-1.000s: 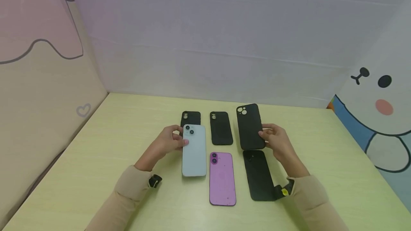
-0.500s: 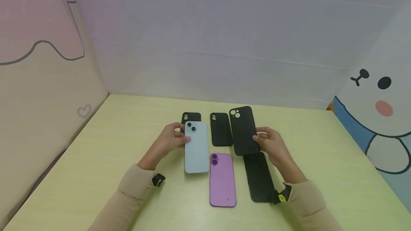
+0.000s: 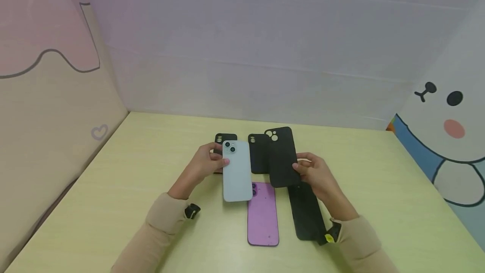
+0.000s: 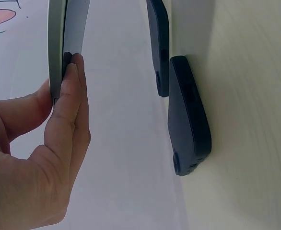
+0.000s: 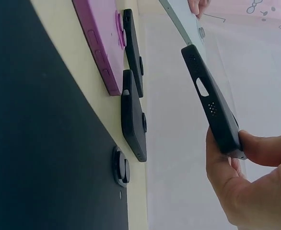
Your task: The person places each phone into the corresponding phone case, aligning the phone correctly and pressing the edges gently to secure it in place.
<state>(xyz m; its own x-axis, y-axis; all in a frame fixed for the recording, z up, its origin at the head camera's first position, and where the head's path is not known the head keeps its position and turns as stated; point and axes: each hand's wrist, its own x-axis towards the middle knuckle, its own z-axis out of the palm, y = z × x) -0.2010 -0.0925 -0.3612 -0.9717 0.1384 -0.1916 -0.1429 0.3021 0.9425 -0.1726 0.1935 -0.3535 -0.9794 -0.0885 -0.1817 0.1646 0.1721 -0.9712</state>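
A pale blue phone (image 3: 237,176), its back with two lenses facing up, is pinched along its left edge by my left hand (image 3: 204,163). My right hand (image 3: 313,172) holds a black phone case (image 3: 283,159) by its right edge, thumb on the back and fingers beneath. Both are raised above the table, with a narrow gap between them in the head view. In the left wrist view the phone (image 4: 57,43) is edge-on between thumb and fingers. The right wrist view shows the end of the case (image 5: 208,98), with its port cutout and speaker holes.
Below the held things, a purple phone (image 3: 263,218) and a black phone (image 3: 307,214) lie on the table (image 3: 113,172). Behind are two more black cases, the left one (image 3: 223,137) mostly covered and the middle one (image 3: 259,155) partly. A wall (image 3: 242,54) stands at the back.
My left hand has carried the pale blue phone rightward and slightly up. My right hand has brought the black case leftward, so the two are closer; the case now overlaps the middle case in view.
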